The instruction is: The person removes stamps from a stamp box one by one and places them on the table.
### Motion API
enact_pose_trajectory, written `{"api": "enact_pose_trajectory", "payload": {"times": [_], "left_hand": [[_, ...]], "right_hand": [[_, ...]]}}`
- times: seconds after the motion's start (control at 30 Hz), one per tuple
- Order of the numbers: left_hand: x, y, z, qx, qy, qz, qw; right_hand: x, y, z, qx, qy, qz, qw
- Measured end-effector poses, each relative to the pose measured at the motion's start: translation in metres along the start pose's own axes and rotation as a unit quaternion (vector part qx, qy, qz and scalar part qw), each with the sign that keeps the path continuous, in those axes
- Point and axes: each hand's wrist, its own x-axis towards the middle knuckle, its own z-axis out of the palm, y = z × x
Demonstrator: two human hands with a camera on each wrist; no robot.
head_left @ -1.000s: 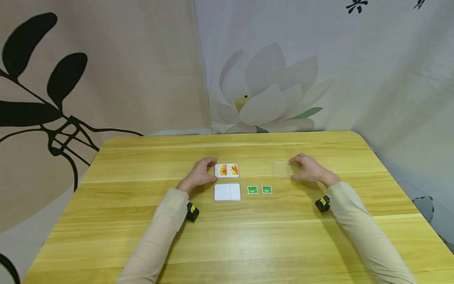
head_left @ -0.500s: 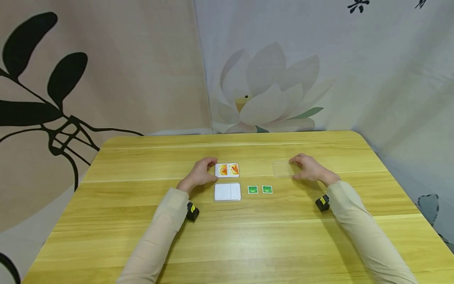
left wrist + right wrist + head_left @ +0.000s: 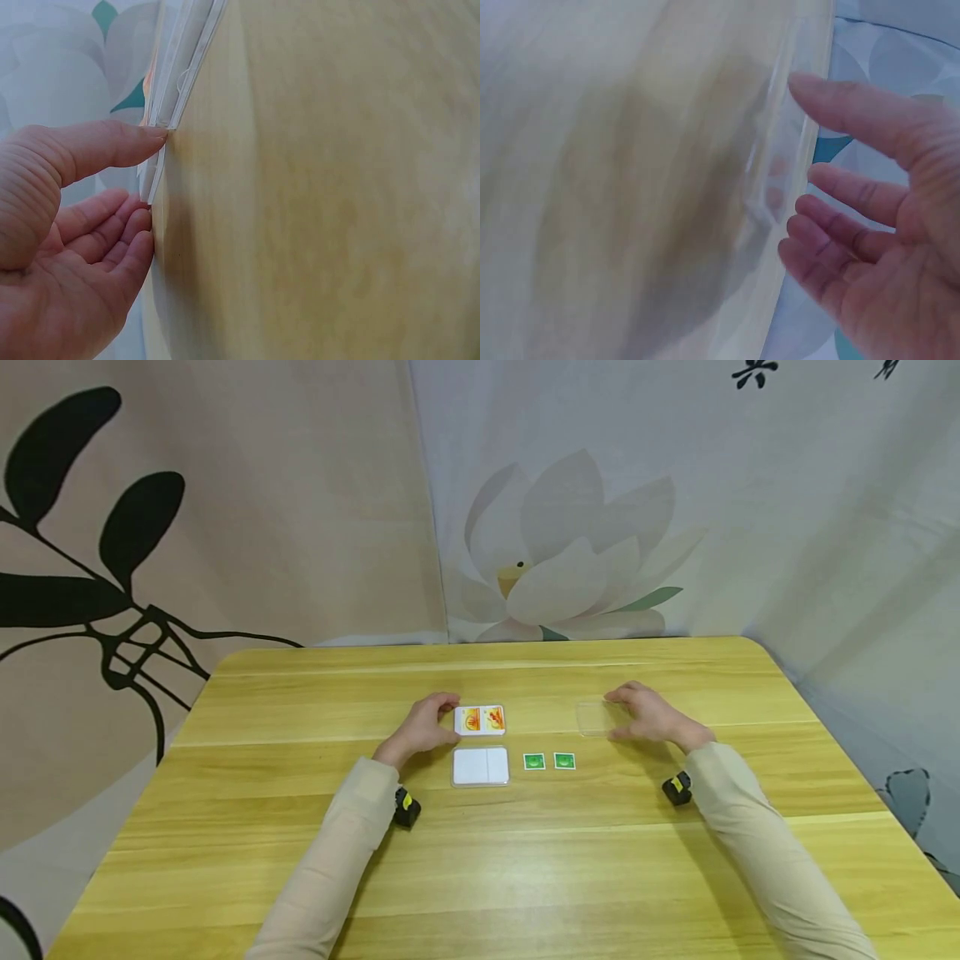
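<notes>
At the middle of the table, my left hand (image 3: 422,725) holds the left end of a small clear case with orange-and-yellow picture cards (image 3: 481,720). In the left wrist view the thumb lies on the near edge of the case (image 3: 174,71), and the fingertips meet its far edge. To the right, my right hand (image 3: 651,716) hovers at the right end of a clear plastic lid (image 3: 590,718). Seen from the right wrist, its thumb and fingers (image 3: 844,187) are spread, with the transparent lid (image 3: 780,142) beyond them. Whether a fingertip touches the lid is hard to tell.
Just in front of the card case lies a second clear case with white compartments (image 3: 471,767). Right of it are two small green cards (image 3: 534,762), side by side. All lie on a wooden table (image 3: 525,877); a printed curtain (image 3: 337,510) hangs behind its far edge.
My right hand has shifted slightly left, further over the end of the clear lid, which stays put. The left hand and the card case have not visibly moved.
</notes>
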Motion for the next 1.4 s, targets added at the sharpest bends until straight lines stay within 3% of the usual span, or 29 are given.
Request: {"api": "enact_pose_trajectory", "payload": {"times": [0.8, 1.4], "left_hand": [[-0.003, 0.001, 0.002, -0.004, 0.006, -0.005, 1.0], [-0.001, 0.002, 0.0, 0.005, 0.003, -0.002, 1.0]], "right_hand": [[0.032, -0.049, 0.01, 0.055, 0.022, -0.056, 0.9967], [0.059, -0.086, 0.028, 0.078, -0.003, -0.07, 0.9945]]}}
